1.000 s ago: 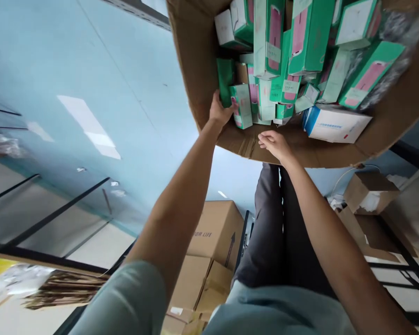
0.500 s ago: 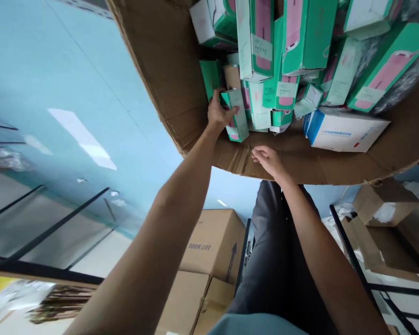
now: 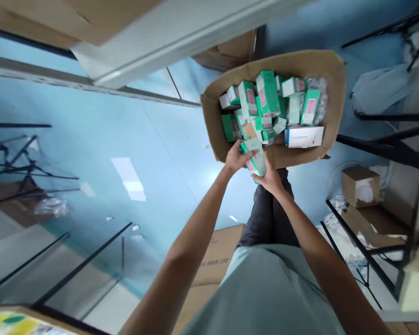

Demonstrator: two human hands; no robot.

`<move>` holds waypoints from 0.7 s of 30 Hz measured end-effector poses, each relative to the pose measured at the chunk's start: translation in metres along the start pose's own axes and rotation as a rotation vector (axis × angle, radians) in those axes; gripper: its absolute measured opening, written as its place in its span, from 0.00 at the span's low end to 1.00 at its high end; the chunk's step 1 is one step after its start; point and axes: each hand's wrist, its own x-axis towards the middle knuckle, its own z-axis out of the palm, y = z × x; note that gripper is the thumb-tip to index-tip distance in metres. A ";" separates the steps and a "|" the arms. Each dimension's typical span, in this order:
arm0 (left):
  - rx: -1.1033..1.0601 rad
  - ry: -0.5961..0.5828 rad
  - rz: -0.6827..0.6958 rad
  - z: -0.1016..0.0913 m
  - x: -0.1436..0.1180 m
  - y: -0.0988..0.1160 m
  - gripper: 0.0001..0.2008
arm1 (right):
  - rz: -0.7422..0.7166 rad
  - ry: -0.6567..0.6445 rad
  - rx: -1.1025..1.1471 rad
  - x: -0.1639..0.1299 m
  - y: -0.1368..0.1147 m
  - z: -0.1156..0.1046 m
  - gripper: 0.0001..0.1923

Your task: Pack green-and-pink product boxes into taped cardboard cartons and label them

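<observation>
An open cardboard carton (image 3: 335, 100) stands on the blue floor, filled with several green-and-pink product boxes (image 3: 265, 90) and one white-and-blue box (image 3: 304, 136). At its near wall, my left hand (image 3: 236, 159) and my right hand (image 3: 269, 179) both hold one green-and-pink box (image 3: 255, 157), lifted just above the carton's near edge. My left fingers wrap its left side. My right hand supports it from below on the right.
Brown cartons (image 3: 214, 260) sit on the floor by my legs. More open cartons (image 3: 361, 187) and black metal racking (image 3: 377, 149) stand at the right. A black frame (image 3: 21, 158) lies at the left. A white beam (image 3: 181, 32) crosses the top.
My left hand pulled a green-and-pink box out of the carton toward me, and my right hand came up to take hold of it. The view drew back, so the whole carton shows.
</observation>
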 end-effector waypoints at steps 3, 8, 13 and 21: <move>0.010 -0.040 0.094 0.006 -0.052 0.066 0.20 | 0.036 0.088 0.068 -0.080 -0.021 -0.033 0.64; -0.269 -0.118 0.032 0.017 -0.123 0.164 0.27 | 0.067 0.209 0.289 -0.220 -0.043 -0.082 0.65; -0.318 -0.383 -0.014 0.042 -0.183 0.246 0.36 | -0.006 0.337 0.450 -0.336 -0.052 -0.105 0.68; -0.169 -0.915 0.279 0.150 -0.356 0.301 0.31 | -0.110 0.666 0.728 -0.507 0.006 -0.085 0.68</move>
